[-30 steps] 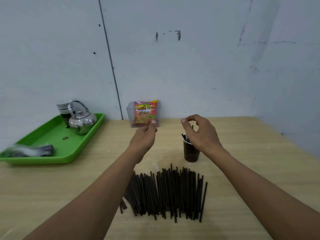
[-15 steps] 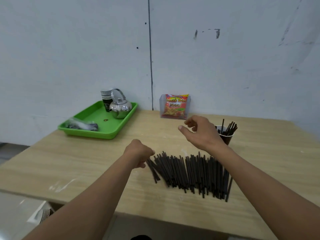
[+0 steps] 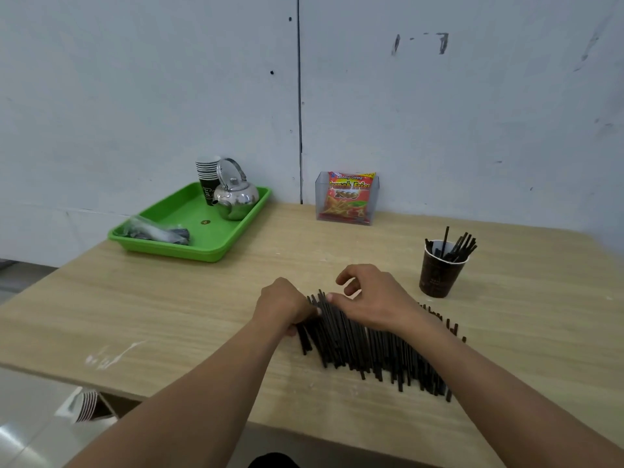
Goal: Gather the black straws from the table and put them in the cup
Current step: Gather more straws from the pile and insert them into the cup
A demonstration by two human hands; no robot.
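A wide pile of black straws (image 3: 371, 349) lies side by side on the wooden table (image 3: 169, 315) in front of me. My left hand (image 3: 283, 307) is at the pile's left edge, with thumb and curled fingers closed around the leftmost straws. My right hand (image 3: 374, 298) hovers low over the pile's far ends. Its index fingertip touches the straws while the thumb is lifted clear, holding nothing I can see. A dark brown paper cup (image 3: 437, 276) stands upright to the right beyond the pile, with several straws sticking out of it.
A green tray (image 3: 216, 253) at the back left holds a steel kettle (image 3: 234, 197), a stack of paper cups (image 3: 206, 177) and a plastic bag (image 3: 155, 231). A clear box with a snack packet (image 3: 347, 199) stands against the wall. The table's near edge runs just below the pile.
The view has swung so the cup now sits right of both hands. Both hands dropped onto the straw pile; the left has closed on its left edge and the right has come down from near the cup.
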